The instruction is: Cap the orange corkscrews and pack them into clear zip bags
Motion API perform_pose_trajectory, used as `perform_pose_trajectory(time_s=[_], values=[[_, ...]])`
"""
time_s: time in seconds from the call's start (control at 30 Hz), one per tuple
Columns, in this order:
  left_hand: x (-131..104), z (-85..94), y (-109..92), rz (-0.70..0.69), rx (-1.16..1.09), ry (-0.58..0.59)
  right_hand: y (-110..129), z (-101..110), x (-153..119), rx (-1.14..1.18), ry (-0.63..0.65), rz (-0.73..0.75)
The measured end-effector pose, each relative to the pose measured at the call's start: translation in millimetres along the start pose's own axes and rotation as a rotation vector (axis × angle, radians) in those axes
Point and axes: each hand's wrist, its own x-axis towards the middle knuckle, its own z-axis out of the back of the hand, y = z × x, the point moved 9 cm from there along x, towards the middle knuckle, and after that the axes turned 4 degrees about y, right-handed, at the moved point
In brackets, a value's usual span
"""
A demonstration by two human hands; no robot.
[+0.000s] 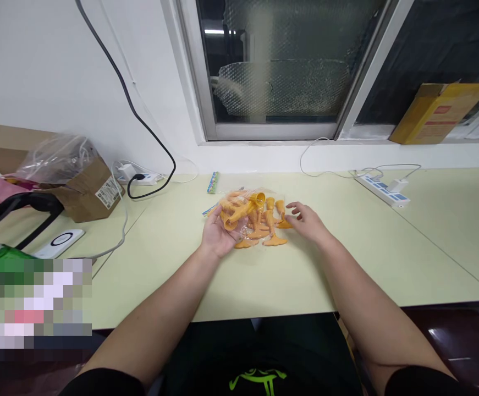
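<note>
Several orange-yellow plastic pieces with flared, foot-like ends [275, 241] lie in a pile on the pale green table [264, 286], with clear plastic film around them. My left hand [218, 235] is wrapped round the left side of the pile, holding a clear bag of orange pieces [239, 212] slightly raised. One hollow round end points up and to the right. At the right edge of the pile is my right hand [307, 221], its fingers apart and curved, close beside an orange piece [280, 208] and holding nothing.
Behind the pile lies a clear bag with a colourful header [213, 182]. An open cardboard box [86, 192], a white charging pad [61, 242] and a black cable [130, 102] are on the left. A power strip [381, 190] lies at the right.
</note>
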Motion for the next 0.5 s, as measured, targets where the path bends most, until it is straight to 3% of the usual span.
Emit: perform_pose_trajectory(time_s=[0.07, 0.17, 0.37, 0.5], values=[[0.7, -1.2, 3.7, 0.027, 0.017, 0.022, -12.4, -20.8, 0.7, -0.205, 0.153, -0.057], [1.9, -2.0, 5.5, 0.033, 0.048, 0.037, -20.8, -38.0, -0.2, -0.359, 0.244, -0.092], [2.9, 0.3, 8.6, 0.082, 0.035, 0.013, -33.0, -33.4, 2.6, -0.359, 0.265, -0.244], [2.6, -3.8, 7.1, 0.057, 0.028, 0.061, -25.6, -35.3, 0.1, -0.408, 0.317, -0.169]])
